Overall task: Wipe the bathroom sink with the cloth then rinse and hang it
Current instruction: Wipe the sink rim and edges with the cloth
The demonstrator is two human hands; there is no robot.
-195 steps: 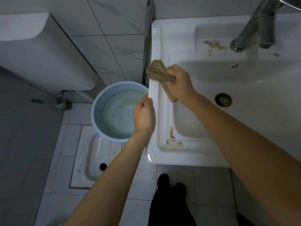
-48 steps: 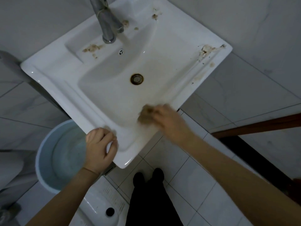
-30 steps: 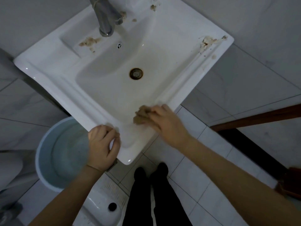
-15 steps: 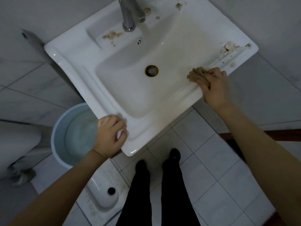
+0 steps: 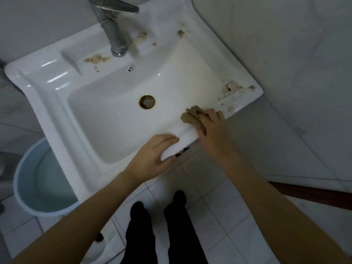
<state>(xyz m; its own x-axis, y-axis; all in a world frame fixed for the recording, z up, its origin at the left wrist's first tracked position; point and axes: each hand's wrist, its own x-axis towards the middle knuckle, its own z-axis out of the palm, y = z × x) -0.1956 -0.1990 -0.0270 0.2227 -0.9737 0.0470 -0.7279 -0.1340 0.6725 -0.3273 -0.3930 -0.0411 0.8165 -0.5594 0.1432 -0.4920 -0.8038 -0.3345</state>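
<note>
The white bathroom sink (image 5: 57, 103) fills the upper middle, with a metal tap (image 5: 114, 33) at the back and a rusty drain (image 5: 146, 101) in the basin. My right hand (image 5: 213, 130) holds a bunched tan cloth (image 5: 191, 116) against the sink's front rim, near its right end. My left hand (image 5: 152, 157) grips the front rim just left of it, fingers on top and thumb below. Brown dirt (image 5: 231, 88) sits on the right front corner, and more brown smears (image 5: 96, 59) lie beside the tap.
A pale blue bucket (image 5: 21, 189) with water stands on the floor under the sink's left side. White tiled floor (image 5: 219, 206) lies below, with my dark trouser legs (image 5: 162, 235) in the middle. A grey tiled wall (image 5: 285, 54) closes the right side.
My left hand has slid right along the front rim from the sink's left corner to the middle. My right hand with the cloth sits on the rim a little left of the dirty corner.
</note>
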